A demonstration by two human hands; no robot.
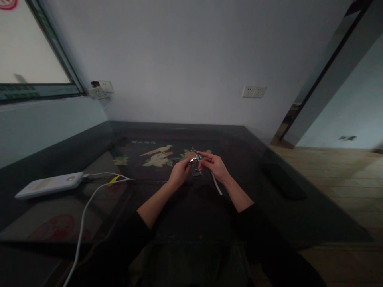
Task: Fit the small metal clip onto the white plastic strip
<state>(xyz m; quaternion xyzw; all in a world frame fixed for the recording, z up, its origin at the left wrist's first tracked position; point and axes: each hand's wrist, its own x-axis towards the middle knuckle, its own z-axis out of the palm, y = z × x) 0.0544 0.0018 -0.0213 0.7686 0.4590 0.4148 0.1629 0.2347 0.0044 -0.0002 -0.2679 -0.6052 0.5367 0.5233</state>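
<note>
My left hand (178, 172) is closed round a small shiny metal tool (193, 160) with a dark handle end, held just above the tabletop; its exact kind is too small to make out. Close by on the right, my right hand (216, 166) has its fingertips pinched near the tool's tip. From beneath its fingers a short white cord (216, 185) hangs down, its upper end hidden by the hand. Below the two hands, a small rectangular metal-looking piece (197, 173) shows on the dark glossy table (191, 217).
A white power bank (50, 185) with a white cable (82, 223) and yellow tag (114, 179) lies at left. On the right rests a dark flat object (283, 181). The table's far edge meets a wall with sockets (253, 91); wooden floor (338, 175) lies beyond its right edge.
</note>
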